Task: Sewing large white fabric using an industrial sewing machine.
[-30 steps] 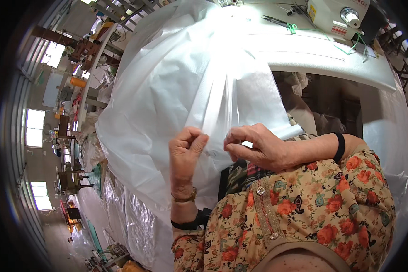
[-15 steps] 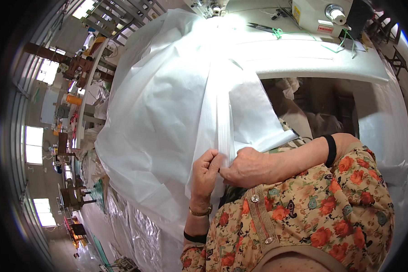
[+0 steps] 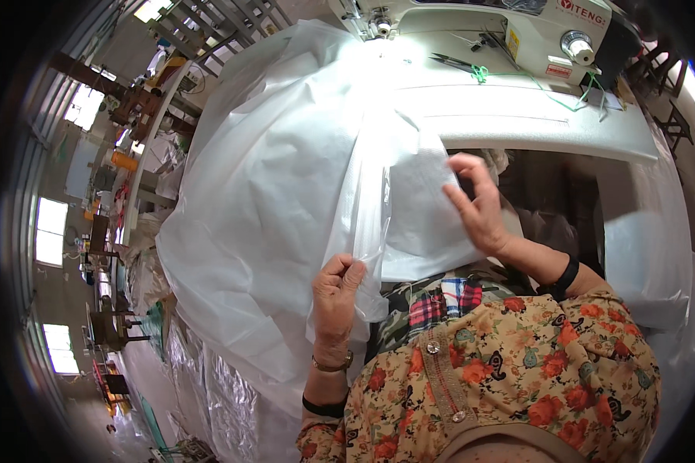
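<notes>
Workshop windows and cluttered shelves curve along the left rim of the head view, with long strips of silvery sheeting (image 3: 208, 393) running along the floor below them. Across the top sits a white sewing machine (image 3: 517, 31) on a white counter (image 3: 533, 116); a pair of scissors (image 3: 452, 63) and a loose green thread (image 3: 548, 85) lie on the counter just in front of the machine.

A large sheet of thin white cloth (image 3: 278, 201) spills from under the machine's needle end down over the counter's near edge toward the person's lap. A gathered fold runs down its middle.

The left hand (image 3: 336, 297) is low, near the body, its grip pressed together, thumb and fingers pinching the lower end of that fold. A bracelet and a dark band sit on its wrist.

The right hand (image 3: 479, 208) is higher and to the right, well apart from the left, fingers partly spread and laid against the right edge of a flat panel of the cloth; whether it pinches the edge cannot be told. A black band circles its wrist above a flowered sleeve (image 3: 533, 363).
</notes>
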The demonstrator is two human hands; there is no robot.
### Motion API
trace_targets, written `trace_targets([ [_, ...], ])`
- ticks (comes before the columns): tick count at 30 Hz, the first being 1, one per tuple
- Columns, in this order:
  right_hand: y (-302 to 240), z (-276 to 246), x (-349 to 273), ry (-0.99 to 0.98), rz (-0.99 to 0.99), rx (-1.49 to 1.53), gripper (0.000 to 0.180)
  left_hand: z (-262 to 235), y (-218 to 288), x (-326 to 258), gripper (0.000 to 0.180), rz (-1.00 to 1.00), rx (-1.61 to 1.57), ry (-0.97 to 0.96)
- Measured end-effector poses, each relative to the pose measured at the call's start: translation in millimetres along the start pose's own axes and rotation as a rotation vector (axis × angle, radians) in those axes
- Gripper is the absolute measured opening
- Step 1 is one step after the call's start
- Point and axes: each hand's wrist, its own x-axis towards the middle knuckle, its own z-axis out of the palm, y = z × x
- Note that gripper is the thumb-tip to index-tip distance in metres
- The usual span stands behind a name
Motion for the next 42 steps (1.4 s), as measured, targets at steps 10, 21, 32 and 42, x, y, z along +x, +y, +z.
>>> trace_targets([
  [10, 0.4, -33.1, -15.0, -0.487, 0.362, -0.044, 0.026, -12.5, 31.6, 7.8, 0.009, 0.075, -0.126, 0.100],
  [21, -93.0, -15.3, -2.2, -1.034, 0.032, 0.218, 0.019, 32.7, 38.6, 2.3, 0.003, 0.303, 0.490, -0.214],
  [32, -103.3, 12.3, -28.3, -1.102, -0.304, 0.054, 0.016, 22.0, 30.3, -2.4, 0.009, 0.204, 0.409, -0.162],
  [42, -44.7, 48.2, -20.4, -0.627, -0.076, 0.358, 0.019, -19.9, 57.9, 2.0, 0.006, 0.197, 0.556, -0.072],
])
